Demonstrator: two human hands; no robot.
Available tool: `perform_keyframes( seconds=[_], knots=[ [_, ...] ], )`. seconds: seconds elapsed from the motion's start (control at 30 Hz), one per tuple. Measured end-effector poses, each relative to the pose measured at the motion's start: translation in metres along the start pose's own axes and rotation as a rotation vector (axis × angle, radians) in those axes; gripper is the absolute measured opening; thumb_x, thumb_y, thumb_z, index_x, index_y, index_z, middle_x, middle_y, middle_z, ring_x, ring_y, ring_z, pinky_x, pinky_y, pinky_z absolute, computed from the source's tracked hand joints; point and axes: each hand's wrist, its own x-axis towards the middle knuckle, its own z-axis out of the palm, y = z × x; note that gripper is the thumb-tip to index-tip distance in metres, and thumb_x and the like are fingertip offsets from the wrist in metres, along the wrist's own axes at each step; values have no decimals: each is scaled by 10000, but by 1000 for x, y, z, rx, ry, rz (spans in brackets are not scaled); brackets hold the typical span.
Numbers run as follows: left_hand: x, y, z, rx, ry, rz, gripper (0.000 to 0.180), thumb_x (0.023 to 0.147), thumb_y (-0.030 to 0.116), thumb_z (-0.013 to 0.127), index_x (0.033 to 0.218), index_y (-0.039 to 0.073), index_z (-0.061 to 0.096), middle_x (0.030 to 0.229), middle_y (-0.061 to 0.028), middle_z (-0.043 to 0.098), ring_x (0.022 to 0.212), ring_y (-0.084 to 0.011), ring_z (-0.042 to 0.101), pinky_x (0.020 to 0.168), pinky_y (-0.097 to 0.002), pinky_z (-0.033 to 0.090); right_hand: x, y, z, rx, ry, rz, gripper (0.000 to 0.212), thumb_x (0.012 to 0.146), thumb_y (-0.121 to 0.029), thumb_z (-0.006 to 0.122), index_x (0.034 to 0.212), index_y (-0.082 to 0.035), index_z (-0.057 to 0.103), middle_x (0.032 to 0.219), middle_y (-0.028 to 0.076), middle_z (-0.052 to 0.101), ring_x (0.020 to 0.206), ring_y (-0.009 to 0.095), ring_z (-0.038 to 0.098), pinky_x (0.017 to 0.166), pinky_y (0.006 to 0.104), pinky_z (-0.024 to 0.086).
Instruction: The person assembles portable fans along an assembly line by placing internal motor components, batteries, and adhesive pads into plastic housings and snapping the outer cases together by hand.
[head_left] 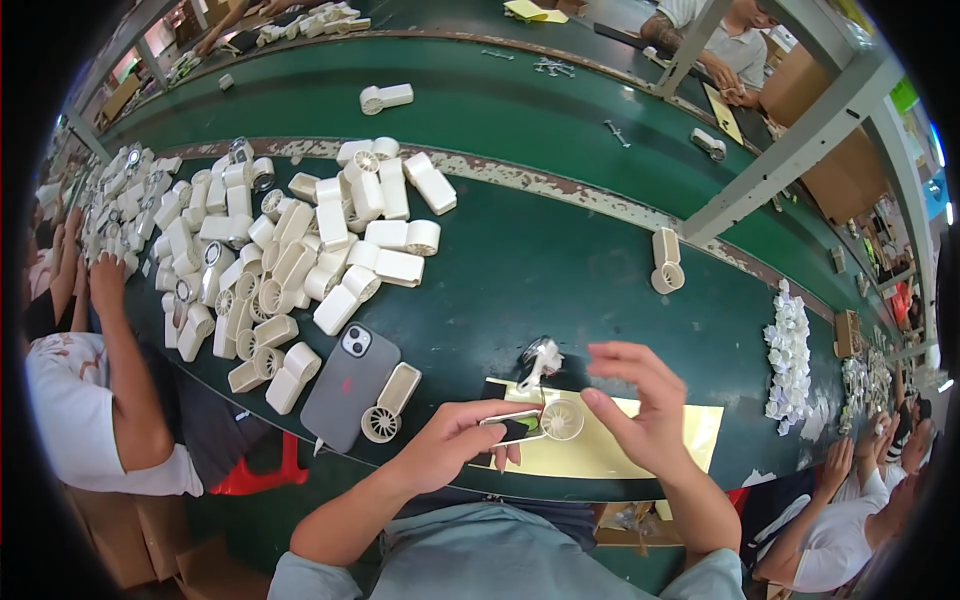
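I have the left hand (455,437) gripping the handle of a cream fan housing (562,421) above the left part of the yellow sheet (610,458), with a dark-and-green insert (516,430) sitting in that handle. The housing's long axis runs roughly left to right over the sheet, its round vented end pointing toward the right hand (645,400), which hovers above the sheet's right part, fingers parted and nothing visible in its grasp. That round end lies just left of the right thumb, seemingly apart from it, so the right hand is the nearer one there. At the sheet's far edge, toward its left corner, I see a white-and-silver fan piece (541,360); I cannot tell whether it joins the housing. Left of the sheet, a spare fan housing (401,388) and a grey smartphone (350,395) rest on the green surface (480,260).
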Motion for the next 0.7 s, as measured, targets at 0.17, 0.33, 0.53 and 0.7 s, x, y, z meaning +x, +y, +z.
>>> perform_keyframes(
  seconds=[0.17,0.33,0.53,0.7],
  knots=[
    [3,5,15,-201,-19,-42,380,1026,126,612,1365,-43,578,944,-66,670,848,-109,630,719,-265,506,-3,15,11,341,-148,181,409,1022,-217,557,1390,-39,575,1522,184,475,1367,307,505,1105,415,420],
    [-8,17,21,-383,-148,-103,430,1052,119,567,1452,-32,519,1010,-106,669,881,-151,635,748,-280,505,6,19,15,557,-461,176,505,1006,-171,464,1498,-59,483,1631,149,333,1476,291,377,1172,414,341],
    [-25,27,27,-180,-179,-12,407,1006,37,594,1403,-45,568,1184,-134,693,914,-135,630,738,-265,505,-4,21,29,890,-732,434,573,1042,-454,467,1314,26,621,1296,158,643,1199,258,600,1065,382,437],
    [-26,40,28,-73,-64,1,394,977,22,649,1368,-12,618,1130,-57,726,786,-39,551,716,-231,507,-23,28,14,862,-616,441,432,1084,-342,478,1333,-4,578,1287,87,593,1219,164,531,1036,332,420]
  ],
)
